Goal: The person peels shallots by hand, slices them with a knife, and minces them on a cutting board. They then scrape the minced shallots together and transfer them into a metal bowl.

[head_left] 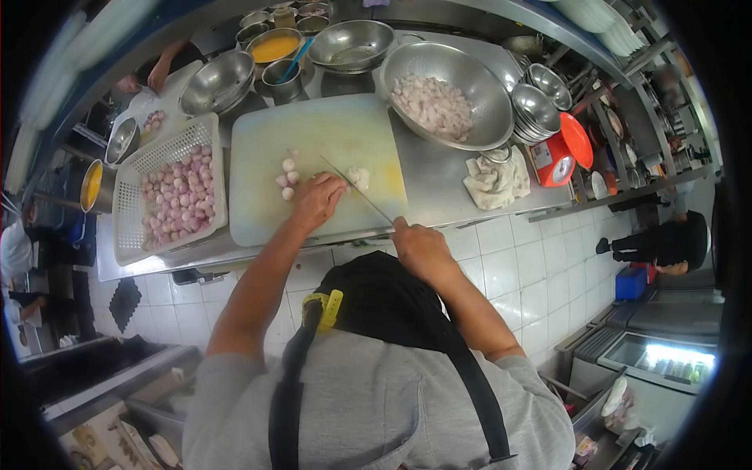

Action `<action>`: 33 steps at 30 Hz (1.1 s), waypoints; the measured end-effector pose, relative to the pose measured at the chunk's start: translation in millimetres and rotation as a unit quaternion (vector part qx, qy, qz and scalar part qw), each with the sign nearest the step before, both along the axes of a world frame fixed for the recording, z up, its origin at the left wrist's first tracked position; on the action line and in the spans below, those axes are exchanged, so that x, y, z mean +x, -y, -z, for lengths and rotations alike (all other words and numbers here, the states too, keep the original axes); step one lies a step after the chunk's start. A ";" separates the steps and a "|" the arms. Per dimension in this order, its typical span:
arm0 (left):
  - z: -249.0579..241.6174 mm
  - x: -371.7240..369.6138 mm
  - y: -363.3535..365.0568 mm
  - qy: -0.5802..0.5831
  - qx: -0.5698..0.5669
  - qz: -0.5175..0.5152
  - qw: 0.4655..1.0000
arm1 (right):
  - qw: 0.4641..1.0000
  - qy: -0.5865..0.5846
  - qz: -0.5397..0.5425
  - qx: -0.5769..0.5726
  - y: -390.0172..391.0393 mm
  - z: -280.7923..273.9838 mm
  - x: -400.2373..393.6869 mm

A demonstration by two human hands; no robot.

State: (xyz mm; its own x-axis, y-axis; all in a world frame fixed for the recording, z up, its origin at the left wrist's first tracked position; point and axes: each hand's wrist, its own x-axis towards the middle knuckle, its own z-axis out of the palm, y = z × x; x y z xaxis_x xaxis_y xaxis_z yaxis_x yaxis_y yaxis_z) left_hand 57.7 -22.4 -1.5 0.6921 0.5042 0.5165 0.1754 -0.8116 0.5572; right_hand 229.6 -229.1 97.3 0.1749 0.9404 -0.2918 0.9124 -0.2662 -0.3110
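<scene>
My right hand [420, 247] is closed round the handle of a knife [362, 193], whose blade slants up and left over the cutting board [258, 149]. On the board, my left hand [319, 200] rests with bent fingers beside the blade; what its fingertips hold, if anything, is too small to tell. A small pile of chopped pale pieces [359, 178] lies just right of the blade. Several peeled shallots [288, 178] sit left of my left hand. More shallots [180, 196] fill a white perforated basket [123, 227] at the left. A metal colander [493, 86] holds chopped pieces [435, 106].
A crumpled cloth [498, 180] and a red scale [554, 160] are at the right, near stacked bowls [536, 113]. Metal bowls [351, 45] line the back. Another person's hands [157, 77] are at the upper left; a person in black [666, 237] is far right.
</scene>
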 end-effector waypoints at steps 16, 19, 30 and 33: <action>7.4 -1.1 3.3 0.004 -0.020 -0.013 1.000 | 0.999 -0.014 0.002 -0.051 -6.2 0.5 1.0; 6.0 -0.5 2.6 0.007 -0.023 -0.011 1.000 | 1.000 -0.024 0.001 -0.015 -19.9 4.7 -0.7; 9.7 -1.6 -0.3 0.008 -0.008 -0.025 1.000 | 0.998 -0.022 0.000 -0.051 -12.8 -21.5 -2.0; 12.2 -0.7 3.4 0.011 0.005 -0.030 0.999 | 0.998 -0.028 -0.003 -0.052 -6.4 -17.1 0.7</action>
